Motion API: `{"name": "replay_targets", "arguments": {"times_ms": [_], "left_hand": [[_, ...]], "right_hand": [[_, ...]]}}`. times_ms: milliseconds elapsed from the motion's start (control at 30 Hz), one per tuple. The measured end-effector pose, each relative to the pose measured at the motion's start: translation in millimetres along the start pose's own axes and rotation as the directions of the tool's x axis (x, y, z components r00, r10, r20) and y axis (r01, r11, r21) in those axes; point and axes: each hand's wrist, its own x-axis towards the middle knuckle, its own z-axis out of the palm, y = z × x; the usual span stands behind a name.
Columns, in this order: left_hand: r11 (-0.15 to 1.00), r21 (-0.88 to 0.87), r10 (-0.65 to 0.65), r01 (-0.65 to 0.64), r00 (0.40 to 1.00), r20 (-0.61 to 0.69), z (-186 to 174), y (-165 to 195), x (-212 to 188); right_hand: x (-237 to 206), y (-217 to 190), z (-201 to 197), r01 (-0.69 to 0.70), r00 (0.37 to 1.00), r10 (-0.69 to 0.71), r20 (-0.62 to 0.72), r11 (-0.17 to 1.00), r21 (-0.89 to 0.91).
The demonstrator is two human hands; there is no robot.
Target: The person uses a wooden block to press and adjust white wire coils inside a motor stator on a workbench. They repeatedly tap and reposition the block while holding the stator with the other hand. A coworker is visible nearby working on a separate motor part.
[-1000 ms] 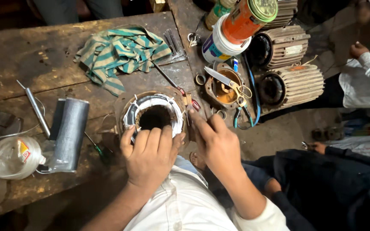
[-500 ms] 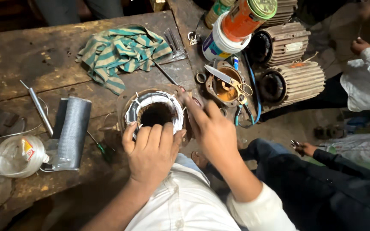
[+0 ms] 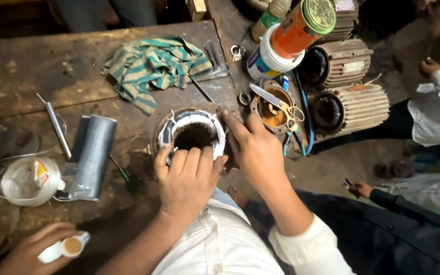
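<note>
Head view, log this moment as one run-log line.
left hand: fingers on motor stator rim | right hand: grips stator side | scissors beside
</note>
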Motion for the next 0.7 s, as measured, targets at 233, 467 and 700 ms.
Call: {"name": "replay_targets", "arguments": {"times_ms": [233, 467, 700], "left_hand": [[1.000, 0.008, 0.010, -0.010, 1.000, 0.001, 0.5, -0.2, 0.0], [1.000, 0.009, 0.010, -0.010, 1.000, 0.004, -0.4, 3.6, -0.9], [1.000, -0.003, 0.003, -0.003, 1.000, -0.012, -2.0, 6.0, 2.2]], "right_hand": [[-8.3, 11.1, 1.5, 0.008, 1.000, -0.008, 0.026, 1.000, 0.007], [-6.6, 10.3, 3.2, -0.019, 1.000, 0.019, -0.015, 1.000, -0.005], [-0.6, 18.4, -5.9, 0.064, 0.998, -0.065, 0.018, 0.995, 0.077]]}}
